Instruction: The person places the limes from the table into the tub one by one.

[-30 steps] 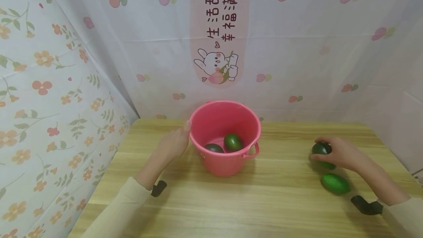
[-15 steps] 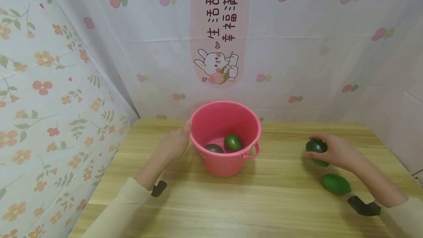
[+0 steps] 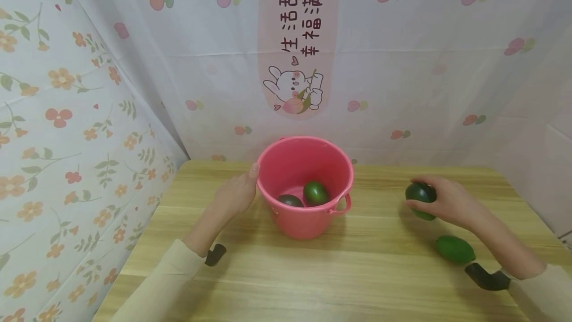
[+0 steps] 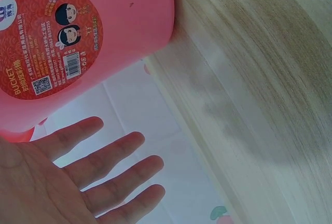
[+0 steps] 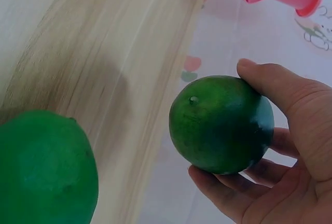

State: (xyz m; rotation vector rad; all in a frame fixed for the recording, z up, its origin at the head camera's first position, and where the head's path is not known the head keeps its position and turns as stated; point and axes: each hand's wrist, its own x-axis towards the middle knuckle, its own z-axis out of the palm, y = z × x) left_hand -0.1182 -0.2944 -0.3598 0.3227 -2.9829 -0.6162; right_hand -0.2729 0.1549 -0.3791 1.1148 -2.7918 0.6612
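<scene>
Clearly, the right hand grips a dark green fruit between thumb and fingers, toward the back right corner of the worktop; being smooth and round, it could slip free if that pinch slackens, then roll off the right edge. The left hand, fingers straight, merely steadies the pink bucket near the back edge, so a knock might tip it.

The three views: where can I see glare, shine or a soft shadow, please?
Head view: pale glare on the table, low in the middle; left wrist view: soft shadow across the table; right wrist view: bluish shine on the green fruit in the right hand.
</scene>
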